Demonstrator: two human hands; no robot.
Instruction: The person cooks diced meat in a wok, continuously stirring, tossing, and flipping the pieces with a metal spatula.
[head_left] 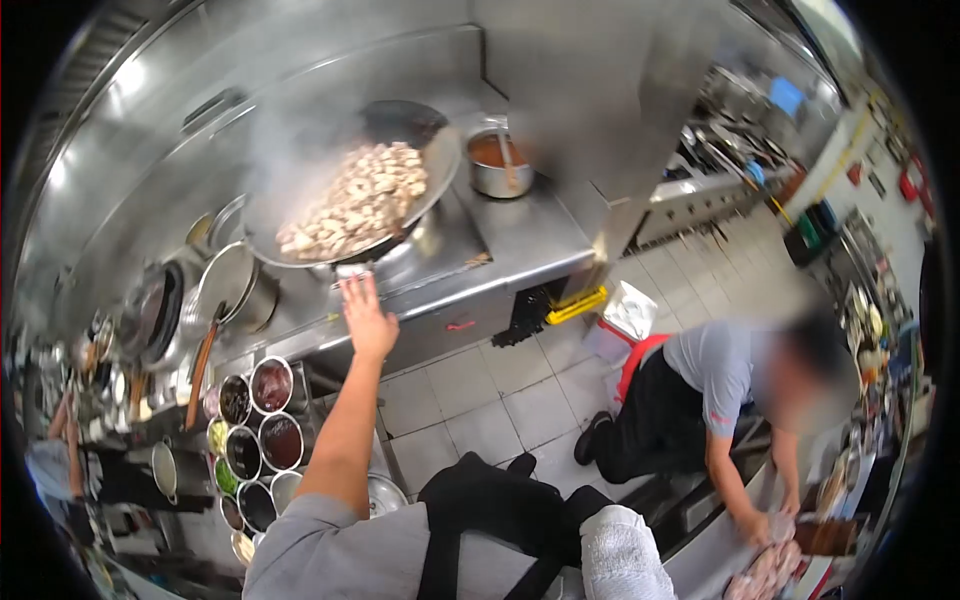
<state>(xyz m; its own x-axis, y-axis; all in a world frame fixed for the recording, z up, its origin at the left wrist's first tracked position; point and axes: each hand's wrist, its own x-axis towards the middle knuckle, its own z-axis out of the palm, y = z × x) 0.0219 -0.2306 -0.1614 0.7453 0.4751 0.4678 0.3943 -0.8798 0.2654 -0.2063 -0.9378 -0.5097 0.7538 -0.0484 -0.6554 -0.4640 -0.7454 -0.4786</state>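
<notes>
My left hand (371, 325) reaches forward at the stove's front edge, its fingers stretched out just below the near rim of a large wok (440, 175). Whether the fingertips touch the wok's small handle (352, 270) I cannot tell. Pale, chopped pieces of food (360, 200) are heaped in the wok, and steam rises at its left side. My right hand does not show. A white towel (622, 555) lies at the bottom, near my body.
Right of the wok stands a pot of orange-brown sauce (497, 160); a deep pot (240, 290) is at left. Sauce containers (280, 442) line the lower left. A co-worker (700, 390) bends over raw meat (765, 575) at right. Another person (60, 465) is at far left.
</notes>
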